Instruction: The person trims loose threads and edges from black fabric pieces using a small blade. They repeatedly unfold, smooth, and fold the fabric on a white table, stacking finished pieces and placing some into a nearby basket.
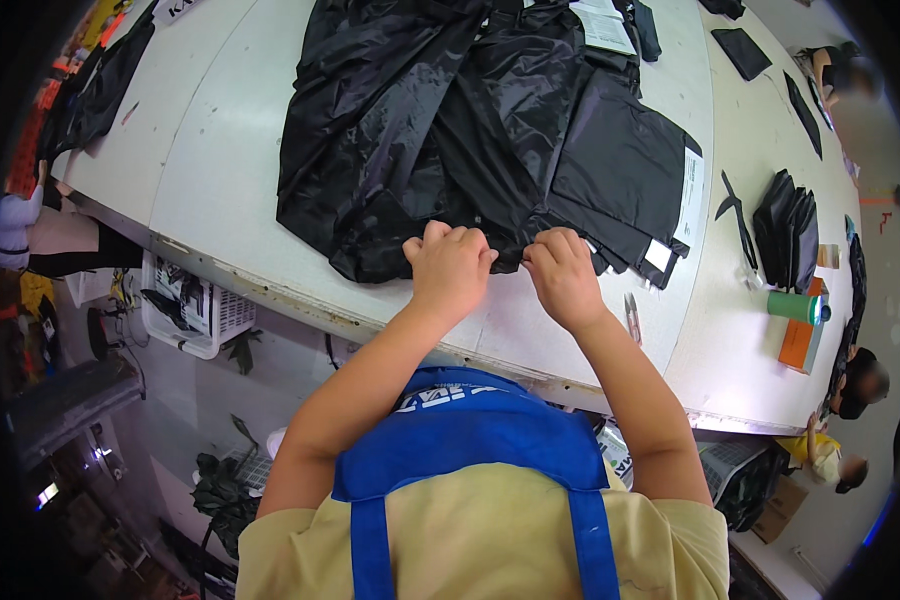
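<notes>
A large shiny black garment (450, 120) lies spread on the white table (220, 170), with white tags at its right side. My left hand (450, 268) and my right hand (562, 275) sit close together at the garment's near edge. Both have their fingers curled over and pinching the black fabric at the hem. What lies under the fingertips is hidden.
Small snips (632, 315) lie on the table just right of my right hand. Further right are black fabric pieces (790, 225), a green cup (795, 307) and an orange box (798, 345). A white basket (195, 310) stands under the table edge. Other people sit at the right.
</notes>
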`<state>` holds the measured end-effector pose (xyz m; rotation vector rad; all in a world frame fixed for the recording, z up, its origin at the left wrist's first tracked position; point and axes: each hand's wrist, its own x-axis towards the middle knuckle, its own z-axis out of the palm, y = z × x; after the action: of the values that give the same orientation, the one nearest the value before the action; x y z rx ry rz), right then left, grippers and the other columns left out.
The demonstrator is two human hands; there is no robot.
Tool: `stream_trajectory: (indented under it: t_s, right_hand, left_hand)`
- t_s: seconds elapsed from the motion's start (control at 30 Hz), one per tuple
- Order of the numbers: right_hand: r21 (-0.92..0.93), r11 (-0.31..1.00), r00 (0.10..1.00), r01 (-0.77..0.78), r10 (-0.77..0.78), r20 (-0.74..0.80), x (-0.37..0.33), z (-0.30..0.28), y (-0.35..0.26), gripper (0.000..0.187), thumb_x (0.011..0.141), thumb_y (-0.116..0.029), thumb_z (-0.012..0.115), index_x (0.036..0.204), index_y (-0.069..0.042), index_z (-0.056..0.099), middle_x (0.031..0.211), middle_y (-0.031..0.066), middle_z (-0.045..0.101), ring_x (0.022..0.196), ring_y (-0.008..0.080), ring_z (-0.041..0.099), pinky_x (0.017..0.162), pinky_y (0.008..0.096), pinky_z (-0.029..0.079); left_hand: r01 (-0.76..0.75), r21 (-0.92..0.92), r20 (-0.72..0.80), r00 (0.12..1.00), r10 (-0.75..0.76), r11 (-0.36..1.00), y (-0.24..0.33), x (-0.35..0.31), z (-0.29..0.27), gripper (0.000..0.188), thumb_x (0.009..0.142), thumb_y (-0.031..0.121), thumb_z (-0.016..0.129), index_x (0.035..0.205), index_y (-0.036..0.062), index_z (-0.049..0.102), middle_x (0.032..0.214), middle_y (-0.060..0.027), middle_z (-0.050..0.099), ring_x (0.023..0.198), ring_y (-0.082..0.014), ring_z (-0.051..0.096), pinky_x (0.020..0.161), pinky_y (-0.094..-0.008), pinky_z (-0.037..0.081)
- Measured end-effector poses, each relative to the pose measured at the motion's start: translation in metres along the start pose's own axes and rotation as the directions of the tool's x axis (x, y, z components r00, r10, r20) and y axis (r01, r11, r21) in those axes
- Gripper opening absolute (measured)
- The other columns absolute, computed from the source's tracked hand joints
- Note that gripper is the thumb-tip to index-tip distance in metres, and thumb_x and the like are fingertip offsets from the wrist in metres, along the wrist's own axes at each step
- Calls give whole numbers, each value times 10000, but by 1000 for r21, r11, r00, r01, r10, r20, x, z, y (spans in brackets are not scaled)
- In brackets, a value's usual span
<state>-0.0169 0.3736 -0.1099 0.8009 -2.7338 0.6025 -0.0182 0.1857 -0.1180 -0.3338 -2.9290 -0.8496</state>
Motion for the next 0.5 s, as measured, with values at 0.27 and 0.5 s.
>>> stream_trajectory:
  t_s: [0.27, 0.5]
  right_hand:
    - [114, 992, 997, -61, 65, -39, 11, -14, -20, 168, 715, -109, 692, 856, -65, 612, 919, 55, 576, 911, 249, 545, 760, 353, 423]
    - [22, 999, 999, 44, -44, -12, 13, -10, -16, 110, 726, -115, 675, 785, -86, 587, 818, 43, 565, 795, 233, 534, 710, 348, 419]
  left_hand:
    - [-61, -56, -21, 998, 60, 997, 10, 1, -19, 115, 811, 201, 679, 765, 138, 595, 803, 17, 620, 900, -256, 528, 754, -424, 320]
    - [-87, -17, -157, 984, 83, 996, 15, -2, -13, 105, 815, 198, 676, 782, 139, 596, 821, 20, 610, 901, -241, 532, 761, -422, 318]
